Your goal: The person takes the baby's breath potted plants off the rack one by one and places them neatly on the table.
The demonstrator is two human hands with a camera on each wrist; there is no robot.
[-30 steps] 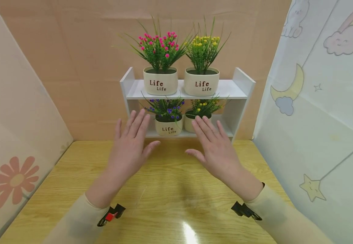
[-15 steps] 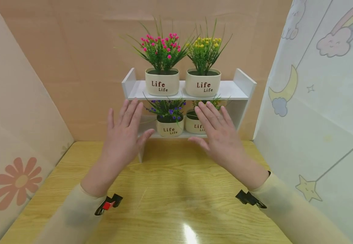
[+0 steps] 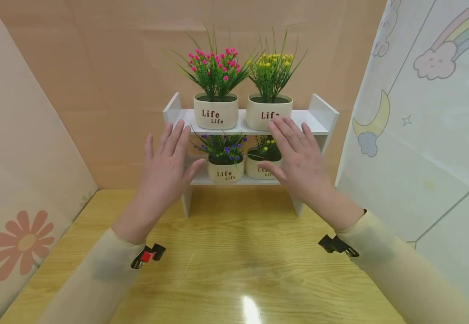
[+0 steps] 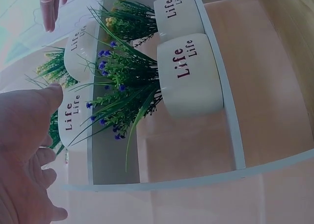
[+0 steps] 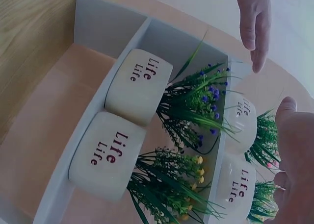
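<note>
A white two-tier shelf (image 3: 324, 115) stands at the back of the wooden table (image 3: 234, 265). On its top board sit a pink-flowered pot (image 3: 215, 112) and a yellow-flowered pot (image 3: 263, 112). Below are a purple-flowered pot (image 3: 225, 170) and a small yellow-flowered pot (image 3: 254, 165). My left hand (image 3: 165, 166) is raised in front of the shelf's left end, fingers straight and spread, holding nothing. My right hand (image 3: 301, 157) hovers before the right half, also spread and empty, covering part of the upper yellow pot. The left wrist view shows the purple-flowered pot (image 4: 189, 77) close ahead of my left hand (image 4: 24, 136).
Printed sheets wall in both sides: a flower print on the left (image 3: 20, 243), a moon and rainbow print on the right (image 3: 421, 135). Brown board closes the back. Black clips sit on both sleeves (image 3: 147, 255) (image 3: 335, 245).
Both hands have risen and moved forward from over the table toward the shelf, staying spread and empty. The right hand now overlaps the upper yellow pot.
</note>
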